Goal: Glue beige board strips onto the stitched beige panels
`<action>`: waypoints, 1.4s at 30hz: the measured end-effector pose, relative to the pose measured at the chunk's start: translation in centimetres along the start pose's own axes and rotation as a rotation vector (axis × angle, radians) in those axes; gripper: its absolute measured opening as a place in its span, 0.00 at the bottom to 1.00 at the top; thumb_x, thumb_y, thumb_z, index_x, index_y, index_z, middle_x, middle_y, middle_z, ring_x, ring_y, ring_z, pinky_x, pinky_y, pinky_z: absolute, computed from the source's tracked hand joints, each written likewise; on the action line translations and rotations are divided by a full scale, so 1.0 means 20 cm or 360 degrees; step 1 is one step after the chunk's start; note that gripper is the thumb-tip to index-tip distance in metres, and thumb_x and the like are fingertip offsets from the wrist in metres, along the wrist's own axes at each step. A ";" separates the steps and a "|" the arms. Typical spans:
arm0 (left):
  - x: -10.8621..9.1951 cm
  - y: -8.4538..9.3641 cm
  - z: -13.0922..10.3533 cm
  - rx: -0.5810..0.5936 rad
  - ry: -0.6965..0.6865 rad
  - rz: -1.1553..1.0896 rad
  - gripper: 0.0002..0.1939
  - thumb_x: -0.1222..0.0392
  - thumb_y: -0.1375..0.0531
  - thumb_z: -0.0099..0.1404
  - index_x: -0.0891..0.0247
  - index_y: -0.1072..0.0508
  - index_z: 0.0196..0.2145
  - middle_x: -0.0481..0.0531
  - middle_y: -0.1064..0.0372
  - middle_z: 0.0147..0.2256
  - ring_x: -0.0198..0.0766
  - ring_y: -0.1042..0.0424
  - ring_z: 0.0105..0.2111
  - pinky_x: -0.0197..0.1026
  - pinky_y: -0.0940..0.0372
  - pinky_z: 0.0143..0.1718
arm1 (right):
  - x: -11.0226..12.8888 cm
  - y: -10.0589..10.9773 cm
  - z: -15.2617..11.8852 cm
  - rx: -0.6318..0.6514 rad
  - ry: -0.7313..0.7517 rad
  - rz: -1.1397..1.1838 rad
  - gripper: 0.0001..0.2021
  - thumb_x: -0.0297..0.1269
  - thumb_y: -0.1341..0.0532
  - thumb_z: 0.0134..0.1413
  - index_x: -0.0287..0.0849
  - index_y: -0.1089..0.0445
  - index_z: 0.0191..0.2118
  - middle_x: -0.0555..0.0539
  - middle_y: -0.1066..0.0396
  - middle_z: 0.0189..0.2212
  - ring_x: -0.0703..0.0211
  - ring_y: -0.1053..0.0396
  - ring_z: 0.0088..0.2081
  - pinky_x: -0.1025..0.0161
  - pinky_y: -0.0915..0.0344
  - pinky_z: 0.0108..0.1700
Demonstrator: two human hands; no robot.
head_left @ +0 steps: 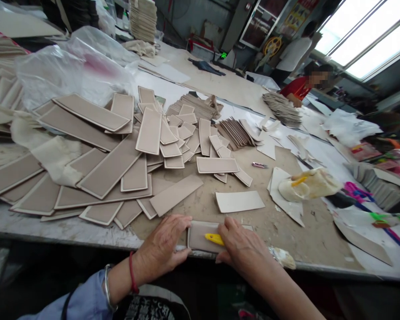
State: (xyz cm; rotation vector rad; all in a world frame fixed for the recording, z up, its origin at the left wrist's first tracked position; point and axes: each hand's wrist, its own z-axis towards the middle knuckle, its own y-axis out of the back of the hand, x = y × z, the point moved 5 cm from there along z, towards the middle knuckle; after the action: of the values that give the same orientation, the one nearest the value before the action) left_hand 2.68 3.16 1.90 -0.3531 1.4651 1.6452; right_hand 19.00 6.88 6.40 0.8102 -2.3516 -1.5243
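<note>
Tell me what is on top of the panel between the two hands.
The right hand and the yellow handle it grips are over the panel; the part beneath them is covered.

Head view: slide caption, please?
Left hand at one end of a pale-edged taupe panel, right hand over it with a yellow-handled brush, more panels piled beyond.

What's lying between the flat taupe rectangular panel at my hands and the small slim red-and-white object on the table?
In the head view, one pale cream rectangular piece lies between the taupe panel and the slim object.
</note>
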 end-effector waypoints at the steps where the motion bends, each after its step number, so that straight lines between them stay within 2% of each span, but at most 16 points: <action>1: 0.00 0.00 0.00 0.0011 0.0005 0.0001 0.24 0.70 0.39 0.52 0.63 0.39 0.47 0.57 0.35 0.49 0.45 0.38 0.51 0.50 0.39 0.53 | 0.00 0.00 0.01 0.0000 0.0019 -0.0007 0.17 0.35 0.30 0.41 0.38 0.33 0.39 0.43 0.35 0.38 0.51 0.31 0.36 0.58 0.32 0.35; 12: 0.01 -0.01 0.01 0.0108 -0.0037 -0.0013 0.19 0.68 0.40 0.56 0.61 0.36 0.46 0.57 0.36 0.51 0.45 0.39 0.51 0.51 0.39 0.52 | 0.00 0.01 0.05 0.0083 0.0106 -0.0019 0.14 0.34 0.32 0.45 0.38 0.32 0.38 0.43 0.35 0.38 0.52 0.33 0.38 0.59 0.33 0.34; 22: 0.02 -0.03 0.01 0.0147 -0.0053 0.0031 0.18 0.66 0.40 0.58 0.59 0.31 0.47 0.57 0.37 0.52 0.46 0.39 0.51 0.51 0.39 0.52 | -0.03 0.00 0.07 0.0167 0.0103 0.0051 0.17 0.34 0.31 0.43 0.38 0.33 0.40 0.43 0.35 0.40 0.50 0.34 0.41 0.58 0.33 0.37; 35: 0.02 -0.03 0.01 0.0164 -0.0050 0.0083 0.19 0.65 0.40 0.59 0.59 0.30 0.48 0.58 0.37 0.52 0.47 0.39 0.52 0.53 0.39 0.52 | -0.04 0.00 0.09 0.0143 0.0146 0.0052 0.15 0.33 0.32 0.43 0.39 0.33 0.39 0.43 0.35 0.39 0.51 0.34 0.40 0.60 0.34 0.35; 42: 0.01 -0.03 0.02 0.0193 -0.0053 0.0120 0.17 0.66 0.41 0.59 0.62 0.30 0.48 0.60 0.38 0.52 0.48 0.40 0.51 0.53 0.39 0.52 | -0.05 -0.02 0.07 0.0120 0.0136 0.0124 0.17 0.38 0.32 0.44 0.38 0.34 0.39 0.43 0.36 0.38 0.52 0.34 0.39 0.60 0.34 0.35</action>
State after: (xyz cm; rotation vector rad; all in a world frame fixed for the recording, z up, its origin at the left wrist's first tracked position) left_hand 3.19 3.44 1.46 -0.2041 1.5610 1.6046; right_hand 19.27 8.45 5.58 0.7745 -2.3613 -1.3510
